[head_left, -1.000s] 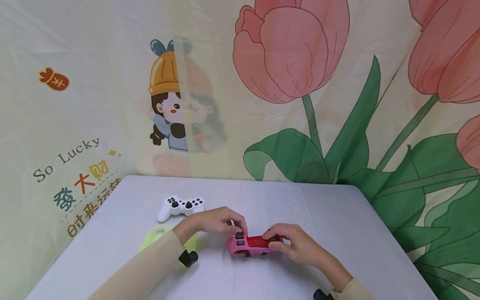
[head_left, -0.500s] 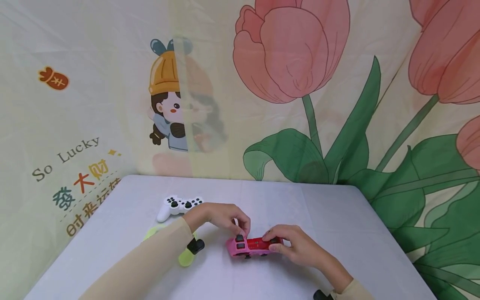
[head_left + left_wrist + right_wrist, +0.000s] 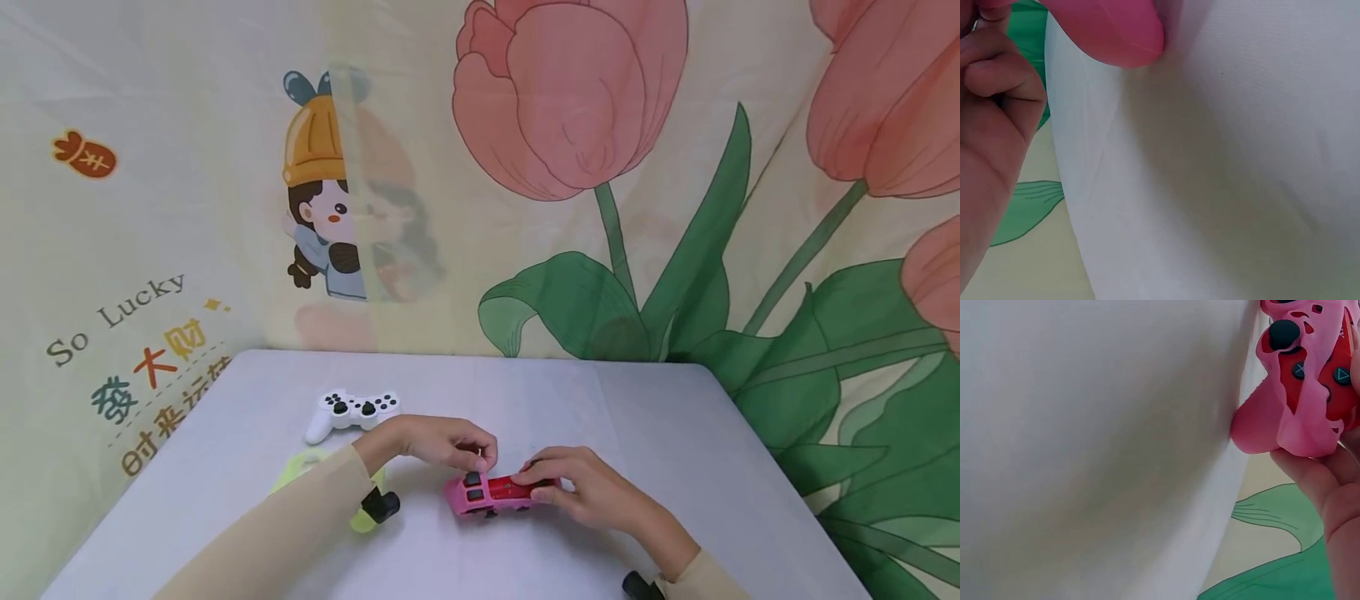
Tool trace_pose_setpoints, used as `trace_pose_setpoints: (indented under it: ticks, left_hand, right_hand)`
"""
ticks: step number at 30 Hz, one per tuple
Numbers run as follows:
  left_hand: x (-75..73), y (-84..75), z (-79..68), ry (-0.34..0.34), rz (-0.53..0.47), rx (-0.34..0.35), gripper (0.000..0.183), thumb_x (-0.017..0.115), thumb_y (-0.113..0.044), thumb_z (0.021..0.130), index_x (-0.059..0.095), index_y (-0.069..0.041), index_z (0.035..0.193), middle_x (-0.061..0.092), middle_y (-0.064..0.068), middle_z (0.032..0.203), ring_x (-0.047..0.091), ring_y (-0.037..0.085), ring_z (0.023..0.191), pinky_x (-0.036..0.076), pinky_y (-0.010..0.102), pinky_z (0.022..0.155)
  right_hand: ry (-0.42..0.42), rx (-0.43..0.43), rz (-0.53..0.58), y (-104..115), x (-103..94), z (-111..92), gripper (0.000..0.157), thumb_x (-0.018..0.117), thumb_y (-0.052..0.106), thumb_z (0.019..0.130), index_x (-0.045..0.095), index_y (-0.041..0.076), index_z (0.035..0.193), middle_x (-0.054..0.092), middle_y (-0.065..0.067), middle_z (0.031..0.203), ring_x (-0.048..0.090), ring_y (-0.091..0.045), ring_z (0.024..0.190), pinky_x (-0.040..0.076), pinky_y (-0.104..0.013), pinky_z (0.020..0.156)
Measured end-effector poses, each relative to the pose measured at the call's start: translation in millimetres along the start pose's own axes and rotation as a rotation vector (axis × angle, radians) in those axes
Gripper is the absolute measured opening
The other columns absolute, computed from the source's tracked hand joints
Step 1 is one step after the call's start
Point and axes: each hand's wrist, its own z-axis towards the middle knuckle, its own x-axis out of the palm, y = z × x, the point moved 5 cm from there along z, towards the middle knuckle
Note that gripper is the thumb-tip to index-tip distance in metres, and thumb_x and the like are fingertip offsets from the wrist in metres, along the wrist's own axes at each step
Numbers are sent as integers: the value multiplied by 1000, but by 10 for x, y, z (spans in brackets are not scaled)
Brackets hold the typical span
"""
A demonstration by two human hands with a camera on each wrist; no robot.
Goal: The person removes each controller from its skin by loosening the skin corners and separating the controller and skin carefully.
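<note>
A red game controller (image 3: 504, 489) sits partly inside a pink silicone cover (image 3: 457, 500) at the front middle of the white table. My left hand (image 3: 438, 442) pinches the cover's far edge near the controller's left end; its fingertips are partly hidden. Around the right end curls my right hand (image 3: 581, 483), thumb on the near side. In the right wrist view, the cover (image 3: 1307, 428) lies askew, with stretched strips crossing the red face (image 3: 1337, 403) and a black stick poking out. A rounded pink grip (image 3: 1116, 31) shows beside the left hand (image 3: 997, 119) in the left wrist view.
A white game controller (image 3: 352, 412) lies at the back left of the table (image 3: 660, 417). Nearer, a flat lime-green piece (image 3: 298, 468) is partly hidden under my left sleeve (image 3: 277, 533). A printed cloth (image 3: 420, 167) hangs behind the table's far edge.
My left hand rises slightly, then lowers again at the cover's far edge. My right hand keeps its grip. The head view shifts a little, moving the whole scene slightly left.
</note>
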Motion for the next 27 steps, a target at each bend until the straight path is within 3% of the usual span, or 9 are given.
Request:
trace_pose_setpoints:
  ticks: [5, 9, 14, 20, 27]
  left_hand:
    - [-40, 48, -103, -77, -41, -14, 13, 57, -23, 110, 60, -13, 101, 53, -6, 90, 48, 6, 82, 41, 23, 76]
    - [-95, 68, -182, -158, -71, 1, 15, 56, -21, 111, 59, -11, 101, 54, 13, 94, 49, 14, 87, 42, 31, 79]
    - [-125, 118, -284, -187, -84, 19, 15, 55, -20, 111, 59, -10, 101, 52, 27, 100, 50, 25, 92, 44, 36, 82]
    - [-129, 209, -437, -229, -46, 24, 12, 55, -19, 111, 62, -13, 104, 56, 17, 98, 53, 22, 93, 45, 27, 83]
    - [-146, 255, -530, -324, -2, 26, 10, 57, -20, 111, 67, -18, 110, 64, 5, 106, 56, 13, 98, 49, 29, 87]
  right_hand:
    - [1, -17, 5, 10, -6, 66, 27, 75, 21, 100, 78, 21, 127, 76, 8, 114, 70, -5, 99, 60, -28, 86]
    - [-20, 4, 2, -4, -18, 75, 27, 76, 20, 99, 78, 21, 127, 77, 9, 113, 70, -5, 99, 60, -28, 86]
    - [-37, 29, -17, 4, -32, 85, 27, 77, 17, 98, 79, 21, 126, 77, 9, 112, 71, -5, 99, 60, -29, 85]
    - [-56, 97, -44, 8, -20, 150, 24, 74, 25, 101, 79, 24, 125, 78, 10, 114, 69, -3, 96, 60, -29, 82]
    - [-87, 199, -20, -22, -28, 182, 22, 74, 25, 101, 80, 25, 122, 78, 9, 116, 68, -5, 96, 59, -32, 81]
